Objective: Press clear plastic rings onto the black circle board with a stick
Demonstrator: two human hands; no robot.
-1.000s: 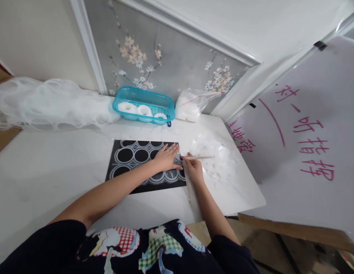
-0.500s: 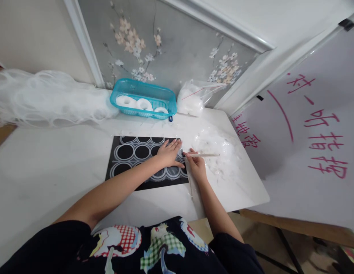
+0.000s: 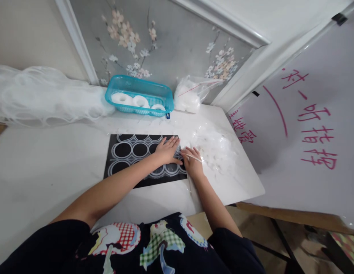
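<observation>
My left hand (image 3: 167, 151) lies flat with its fingers spread on the right part of a black sheet (image 3: 149, 182). White ring-patterned mesh (image 3: 132, 150) covers the sheet in rows of circles. Close beside it, at the sheet's right edge, my right hand (image 3: 193, 163) is closed around a thin pale stick (image 3: 193, 156). The stick's working end is too small to make out. Clear film (image 3: 194, 190) runs down from the sheet's right edge under my right wrist.
A blue plastic basket (image 3: 168, 94) with white rings stands at the back, beside a clear zip bag (image 3: 188, 97) of white material. Rolled white mesh (image 3: 51, 97) lies at the left. Cut scraps (image 3: 219, 148) litter the right. A whiteboard (image 3: 279, 160) leans beyond the table (image 3: 65, 160).
My right hand has turned over more and moved slightly up against the sheet's edge; the stick now tilts down to the right. My left hand stays pressed on the sheet. The view has shifted slightly.
</observation>
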